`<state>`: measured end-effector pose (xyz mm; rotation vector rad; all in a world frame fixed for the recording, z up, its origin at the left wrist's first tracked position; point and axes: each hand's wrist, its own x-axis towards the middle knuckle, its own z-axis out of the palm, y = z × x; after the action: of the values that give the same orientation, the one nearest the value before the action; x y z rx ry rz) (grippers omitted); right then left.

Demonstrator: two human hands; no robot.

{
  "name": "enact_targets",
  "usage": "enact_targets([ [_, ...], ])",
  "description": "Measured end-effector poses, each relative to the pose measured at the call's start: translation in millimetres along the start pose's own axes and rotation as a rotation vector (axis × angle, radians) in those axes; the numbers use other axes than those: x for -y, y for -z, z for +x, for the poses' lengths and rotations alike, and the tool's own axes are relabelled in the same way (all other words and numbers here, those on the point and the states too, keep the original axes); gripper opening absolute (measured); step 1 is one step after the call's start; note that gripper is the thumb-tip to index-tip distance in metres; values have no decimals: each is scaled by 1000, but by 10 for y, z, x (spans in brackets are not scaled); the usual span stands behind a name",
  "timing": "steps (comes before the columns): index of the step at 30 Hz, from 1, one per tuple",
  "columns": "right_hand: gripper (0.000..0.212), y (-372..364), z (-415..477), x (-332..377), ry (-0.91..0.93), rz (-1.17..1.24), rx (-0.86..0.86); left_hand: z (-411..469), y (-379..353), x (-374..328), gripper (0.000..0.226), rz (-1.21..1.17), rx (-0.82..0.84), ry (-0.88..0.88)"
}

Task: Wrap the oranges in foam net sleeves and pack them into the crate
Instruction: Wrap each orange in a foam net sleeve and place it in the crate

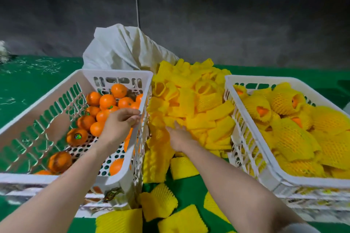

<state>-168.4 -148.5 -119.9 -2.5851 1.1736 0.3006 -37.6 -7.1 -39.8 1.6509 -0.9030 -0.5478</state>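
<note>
On green floor (28, 85) | left grip (121, 121) empty, loose; right grip (180, 136) spread on sleeves (198, 104)

Under your left grip (121, 121) sit orange oranges (107, 101) in a white slotted crate (56, 89); beyond your right grip (179, 136), yellow meshed sleeves (198, 100) on green surface (28, 81).

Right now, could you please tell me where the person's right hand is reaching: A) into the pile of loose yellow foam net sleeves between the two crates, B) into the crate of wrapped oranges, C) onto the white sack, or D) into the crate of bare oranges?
A: the right hand rests palm down on the pile of foam net sleeves between the two crates.
</note>
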Motion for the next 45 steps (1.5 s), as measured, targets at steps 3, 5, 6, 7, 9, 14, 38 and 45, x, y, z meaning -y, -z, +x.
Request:
enact_targets([
  [3, 49, -27, 38, 34, -56, -11, -231, -21, -21, 26, 22, -15, -7, -36],
  [5, 33, 68, -19, 48, -99, 30, -433, -28, -14, 26, 15, -26, -18, -40],
  [6, 29, 150, -73, 54, -112, 78, -517, -35, -5, 20, 12, -34, -15, -33],
  [7, 28, 248, -144, 59, -113, 145, -597, -45, 3, 10, 12, -56, -14, -21],
  [9, 26, 463, -335, 76, -69, 349, -743, -69, 21, -30, 14, -112, -15, -9],
  [14, 28, 845, -890, 217, 219, 887, -795, -13, 98, -313, 45, -70, 111, -118],
  [38, 37, 596, -260, 2079, 410, 837, -394, 205, 1666, 130, 28, 540, 153, 0],
  [45, 15, 423, -226, 2119, 415, 468, -757, 512, 1715, 282, 51, 936, 835, 365],
])
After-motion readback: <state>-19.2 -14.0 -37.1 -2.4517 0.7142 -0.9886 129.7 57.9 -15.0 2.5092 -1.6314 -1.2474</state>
